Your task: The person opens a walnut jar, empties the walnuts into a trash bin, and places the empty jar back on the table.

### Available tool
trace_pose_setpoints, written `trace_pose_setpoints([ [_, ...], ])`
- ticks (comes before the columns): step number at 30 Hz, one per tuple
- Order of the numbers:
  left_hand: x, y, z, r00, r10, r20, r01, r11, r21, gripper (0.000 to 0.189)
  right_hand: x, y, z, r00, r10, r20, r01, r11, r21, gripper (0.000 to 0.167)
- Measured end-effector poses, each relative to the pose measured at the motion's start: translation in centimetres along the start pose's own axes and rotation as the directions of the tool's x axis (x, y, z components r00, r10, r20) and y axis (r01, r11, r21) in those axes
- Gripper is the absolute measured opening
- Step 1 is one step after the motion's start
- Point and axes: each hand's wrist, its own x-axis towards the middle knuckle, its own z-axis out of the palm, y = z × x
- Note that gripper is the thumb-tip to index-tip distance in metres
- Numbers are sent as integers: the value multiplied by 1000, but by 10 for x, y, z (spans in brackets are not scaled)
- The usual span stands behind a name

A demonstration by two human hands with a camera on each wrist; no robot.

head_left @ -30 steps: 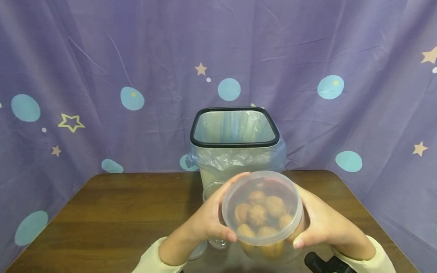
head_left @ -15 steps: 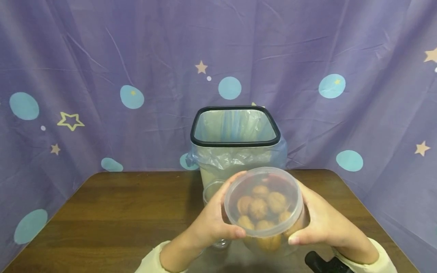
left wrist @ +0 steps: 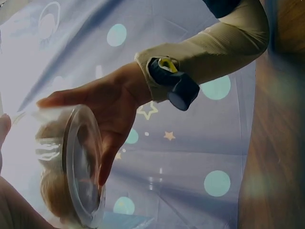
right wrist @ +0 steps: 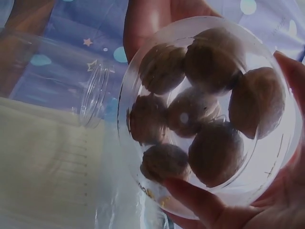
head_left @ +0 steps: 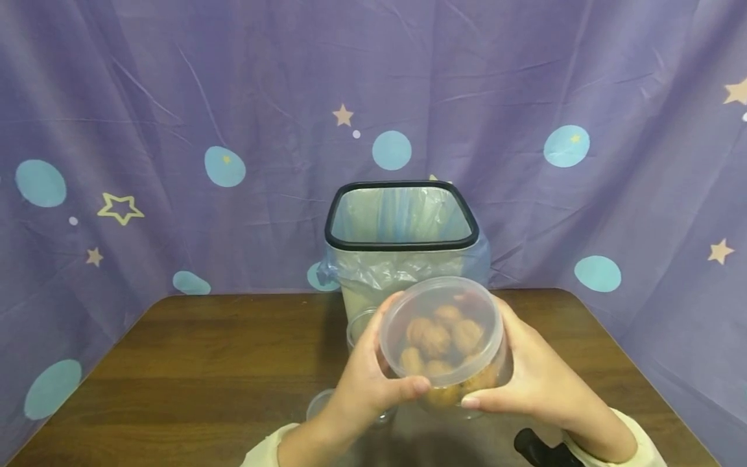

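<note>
A round clear plastic tub [head_left: 481, 318] with a frosted lid is held up between both hands in the head view. Several walnuts [head_left: 434, 338] show through it, and the right wrist view shows these walnuts [right wrist: 217, 152] through the tub's base. My left hand [head_left: 367, 379] grips its left side, thumb near the front rim. On the opposite side, my right hand [head_left: 533, 373] holds it with the thumb across the front. The tub tilts slightly. Behind my left hand stands a clear jar [head_left: 357, 324], partly hidden; the right wrist view shows its threaded neck [right wrist: 95, 95].
A bin [head_left: 356, 298] with a black rim and a bluish bag liner stands at the back of the brown wooden table [head_left: 233, 350]. Beside my left wrist lies a clear round lid [head_left: 317, 403]. A purple patterned curtain [head_left: 280, 130] hangs behind the table.
Both hands have raised the tub slightly, and it now tilts a little more. My right thumb has shifted left across its front. The clear lid on the table shows more beside my left wrist.
</note>
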Motion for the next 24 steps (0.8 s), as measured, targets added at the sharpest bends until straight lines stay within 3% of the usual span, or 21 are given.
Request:
trace_pose_setpoints([
  [4,-3,2,3,999,17,-44,-16,1000,24,96,0,-7,5,1000,2,-29,-3,999,-37,113],
  [8,-5,3,6,997,35,-69,-33,999,39,97,1,-13,8,997,49,-56,-54,993,-106,117],
  [19,-9,2,16,992,-28,-123,30,999,13,101,-1,-27,13,982,114,-148,-146,962,-229,117],
  [24,-11,-4,19,993,46,-107,-41,998,46,102,-4,-29,10,978,112,-174,-152,961,-232,117],
])
